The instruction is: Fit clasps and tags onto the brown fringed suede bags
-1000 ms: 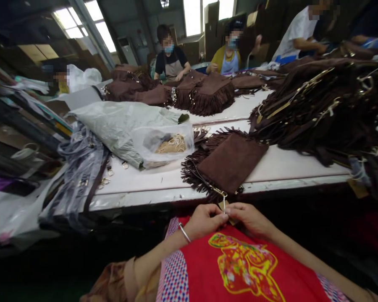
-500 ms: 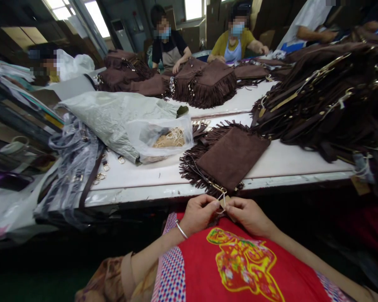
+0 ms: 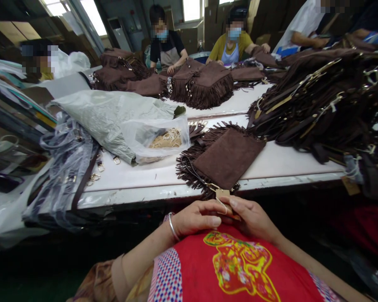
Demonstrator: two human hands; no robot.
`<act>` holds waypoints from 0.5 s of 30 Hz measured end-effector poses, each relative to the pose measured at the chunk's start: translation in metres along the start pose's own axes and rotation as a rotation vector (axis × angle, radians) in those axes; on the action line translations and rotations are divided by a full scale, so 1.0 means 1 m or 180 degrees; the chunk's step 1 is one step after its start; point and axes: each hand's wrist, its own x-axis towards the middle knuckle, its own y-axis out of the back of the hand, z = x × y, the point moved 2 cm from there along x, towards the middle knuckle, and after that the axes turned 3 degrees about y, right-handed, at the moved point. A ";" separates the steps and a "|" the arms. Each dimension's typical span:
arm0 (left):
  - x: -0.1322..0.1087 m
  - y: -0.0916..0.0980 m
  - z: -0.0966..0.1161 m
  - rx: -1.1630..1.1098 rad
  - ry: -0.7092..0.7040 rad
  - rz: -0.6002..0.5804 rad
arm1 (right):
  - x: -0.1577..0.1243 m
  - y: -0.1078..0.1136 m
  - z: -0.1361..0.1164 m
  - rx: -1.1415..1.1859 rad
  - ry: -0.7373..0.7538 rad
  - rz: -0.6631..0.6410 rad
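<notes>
Head-worn view, facing forward and down, hands [image 3: 192,218] near, table [image 3: 138,178] beyond

The pouch [image 3: 229,155] is plain dark brown, its clasp [image 3: 212,186] gold, the tag [image 3: 222,193] tan. White worktop [image 3: 290,161]; grey-green sack [image 3: 110,113]. The apron [image 3: 195,268] is red with a yellow-outlined multicoloured motif [image 3: 239,268] and red-white-blue checked edging [image 3: 167,274]. Wrapped straps [image 3: 64,163] seem navy, perhaps black.

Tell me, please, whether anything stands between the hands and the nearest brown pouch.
Yes: the tan tag, by the metal clasp, lies between the pouch and the left hand and right hand.
</notes>
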 end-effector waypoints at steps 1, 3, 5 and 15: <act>0.001 -0.002 0.000 0.0029 0.0004 -0.0039 | 0.000 -0.001 -0.001 -0.0291 0.0148 -0.0017; 0.004 -0.004 -0.001 0.0094 0.0014 0.0002 | -0.002 0.000 -0.003 -0.0731 0.0300 -0.0127; 0.005 -0.003 -0.001 0.0295 -0.0009 0.0316 | -0.005 0.002 -0.004 -0.0897 0.0350 -0.0402; 0.004 0.000 0.024 0.2253 -0.0544 0.1139 | -0.014 0.001 -0.020 -0.0658 0.0541 -0.0750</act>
